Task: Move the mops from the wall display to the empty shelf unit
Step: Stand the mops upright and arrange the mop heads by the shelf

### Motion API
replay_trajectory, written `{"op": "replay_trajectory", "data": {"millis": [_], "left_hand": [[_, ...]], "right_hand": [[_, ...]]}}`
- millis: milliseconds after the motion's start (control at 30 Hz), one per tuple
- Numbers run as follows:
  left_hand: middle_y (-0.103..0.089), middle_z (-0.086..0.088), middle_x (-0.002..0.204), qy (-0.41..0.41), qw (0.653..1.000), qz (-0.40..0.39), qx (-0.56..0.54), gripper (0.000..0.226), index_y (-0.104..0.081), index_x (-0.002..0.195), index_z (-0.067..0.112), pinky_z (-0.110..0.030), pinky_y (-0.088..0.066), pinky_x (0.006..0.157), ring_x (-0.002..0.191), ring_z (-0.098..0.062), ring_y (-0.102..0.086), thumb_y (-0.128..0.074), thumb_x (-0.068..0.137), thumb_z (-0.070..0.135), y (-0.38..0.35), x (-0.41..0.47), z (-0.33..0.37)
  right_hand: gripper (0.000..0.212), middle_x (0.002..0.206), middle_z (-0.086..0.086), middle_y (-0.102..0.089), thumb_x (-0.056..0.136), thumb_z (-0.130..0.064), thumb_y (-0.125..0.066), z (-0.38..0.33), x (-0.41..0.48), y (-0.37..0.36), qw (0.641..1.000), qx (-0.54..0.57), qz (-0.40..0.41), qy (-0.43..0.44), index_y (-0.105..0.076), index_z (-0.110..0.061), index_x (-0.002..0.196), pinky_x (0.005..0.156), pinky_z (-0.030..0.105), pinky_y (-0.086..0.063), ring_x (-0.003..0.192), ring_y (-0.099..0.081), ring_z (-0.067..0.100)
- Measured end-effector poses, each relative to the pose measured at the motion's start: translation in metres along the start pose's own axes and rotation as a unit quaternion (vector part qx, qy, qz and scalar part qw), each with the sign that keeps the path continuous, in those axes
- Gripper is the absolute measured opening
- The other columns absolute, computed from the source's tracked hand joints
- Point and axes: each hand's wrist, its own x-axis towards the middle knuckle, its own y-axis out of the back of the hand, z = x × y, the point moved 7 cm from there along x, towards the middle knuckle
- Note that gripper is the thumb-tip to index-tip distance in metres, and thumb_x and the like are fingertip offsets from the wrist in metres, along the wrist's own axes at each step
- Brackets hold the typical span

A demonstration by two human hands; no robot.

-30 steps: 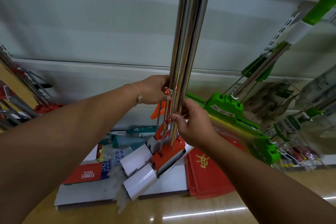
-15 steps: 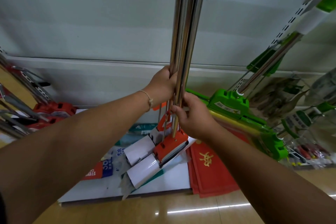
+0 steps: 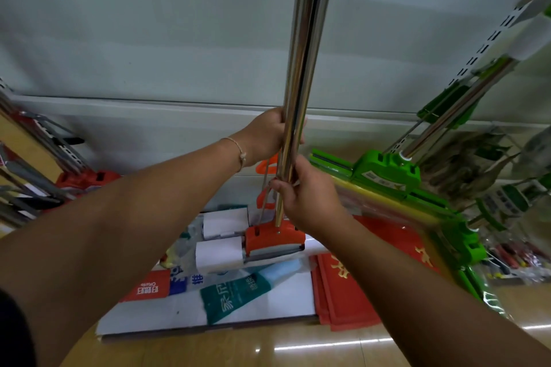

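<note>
I hold a bundle of orange sponge mops upright by their shiny steel poles (image 3: 307,48). My left hand (image 3: 268,135) grips the poles from the left, higher up. My right hand (image 3: 304,191) grips them just below, from the right. The orange mop heads (image 3: 274,237) with white sponge rollers (image 3: 220,253) hang over the white base shelf (image 3: 268,304) of the shelf unit. The grey back panel (image 3: 149,39) of the unit rises behind the poles. The pole tops run out of view.
Green mops (image 3: 387,170) lean against the slotted upright (image 3: 489,39) at the right. More red-headed mops (image 3: 83,180) lean at the left. Red mats (image 3: 351,283) and printed packets (image 3: 226,292) lie on the base shelf. Glossy wooden floor (image 3: 298,348) is in front.
The mop bundle has turned more upright and its heads swung level over the base shelf. My left hand slid higher on the poles; the view shifted slightly left.
</note>
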Motion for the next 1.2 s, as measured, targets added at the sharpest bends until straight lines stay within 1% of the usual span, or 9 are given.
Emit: {"op": "replay_trajectory", "data": {"millis": [167,267,400,533,700,867,967,1067,1200], "left_hand": [[-0.058,-0.018,0.083,0.017,0.999,0.033,0.007,0.036,-0.064,0.096,-0.011,-0.013,-0.044,0.054,0.051,-0.002,-0.053,-0.053,0.080,0.019,0.019,0.010,-0.001],[-0.056,-0.024,0.096,0.028,0.999,0.009,-0.012,0.011,-0.060,0.093,-0.003,-0.012,-0.045,0.056,0.055,-0.002,-0.056,-0.058,0.092,0.008,0.024,0.016,0.001],[-0.064,-0.013,0.086,0.054,0.998,-0.022,-0.025,0.021,-0.054,0.064,0.016,-0.028,-0.046,0.074,0.097,-0.036,-0.061,-0.068,0.063,0.031,0.032,0.022,0.000],[-0.070,-0.013,0.101,0.060,0.997,-0.008,-0.040,0.016,-0.066,0.059,0.020,-0.041,-0.047,0.087,0.111,-0.038,-0.061,-0.067,0.066,0.034,0.043,0.030,-0.006],[-0.054,-0.016,0.088,0.057,0.997,0.012,-0.044,0.013,-0.064,0.066,0.019,-0.045,-0.046,0.091,0.093,-0.029,-0.052,-0.067,0.067,0.032,0.046,0.030,-0.005],[-0.047,-0.006,0.070,0.056,0.990,0.074,-0.103,0.009,-0.053,0.080,0.010,-0.028,-0.043,0.062,0.063,-0.017,-0.046,-0.058,0.074,0.014,0.056,0.025,-0.002],[-0.052,-0.006,0.068,0.047,0.972,0.154,-0.170,0.010,-0.055,0.071,0.011,-0.028,-0.045,0.060,0.061,-0.018,-0.051,-0.052,0.069,0.020,0.063,0.009,-0.010],[-0.058,0.003,0.070,0.022,0.974,0.178,-0.136,0.027,-0.058,0.069,0.018,-0.024,-0.046,0.071,0.068,-0.010,-0.056,-0.048,0.090,0.031,0.062,-0.007,-0.013],[-0.063,0.001,0.081,0.034,0.985,0.168,-0.020,0.033,-0.061,0.084,0.010,-0.020,-0.045,0.077,0.076,-0.001,-0.059,-0.038,0.102,0.027,0.062,-0.021,-0.018]], "right_hand": [[0.026,0.079,-0.020,-0.058,0.094,-0.024,-0.068,0.004,0.018,-0.001,1.000,0.014,0.008,-0.021,-0.060,-0.025,0.119,0.074,0.023,-0.044,0.079,-0.059,0.005],[0.026,0.079,-0.020,-0.058,0.094,-0.025,-0.069,0.001,0.028,-0.006,1.000,0.020,0.008,-0.013,-0.061,-0.027,0.119,0.073,0.020,-0.045,0.075,-0.058,0.000],[0.019,0.091,-0.015,-0.069,0.094,-0.027,-0.069,-0.004,0.041,-0.012,0.999,0.041,0.000,-0.013,-0.062,-0.030,0.111,0.071,0.014,-0.047,0.079,-0.063,-0.003],[0.022,0.096,-0.014,-0.069,0.093,-0.030,-0.070,-0.005,0.051,-0.022,0.998,0.057,-0.002,-0.030,-0.063,-0.031,0.114,0.066,0.009,-0.041,0.080,-0.062,-0.006],[0.025,0.096,-0.007,-0.070,0.092,-0.033,-0.071,-0.008,0.061,-0.029,0.998,0.056,0.007,-0.034,-0.064,-0.025,0.114,0.074,0.023,-0.049,0.086,-0.065,0.009],[0.027,0.098,-0.003,-0.069,0.091,-0.034,-0.072,-0.014,0.067,-0.031,0.998,0.048,0.007,-0.036,-0.062,-0.022,0.112,0.081,0.033,-0.052,0.090,-0.064,0.017],[0.024,0.099,-0.001,-0.067,0.091,-0.037,-0.071,-0.016,0.065,-0.034,0.998,0.041,0.002,-0.036,-0.060,-0.025,0.109,0.084,0.041,-0.055,0.091,-0.064,0.020],[0.025,0.102,0.000,-0.066,0.092,-0.038,-0.069,-0.017,0.062,-0.038,0.997,0.056,-0.015,-0.049,-0.061,-0.024,0.111,0.086,0.045,-0.056,0.093,-0.065,0.020],[0.039,0.114,-0.001,-0.065,0.094,-0.035,-0.068,-0.021,0.056,-0.036,0.994,0.090,-0.037,-0.055,-0.057,-0.022,0.129,0.081,0.029,-0.046,0.096,-0.060,0.016]]}}
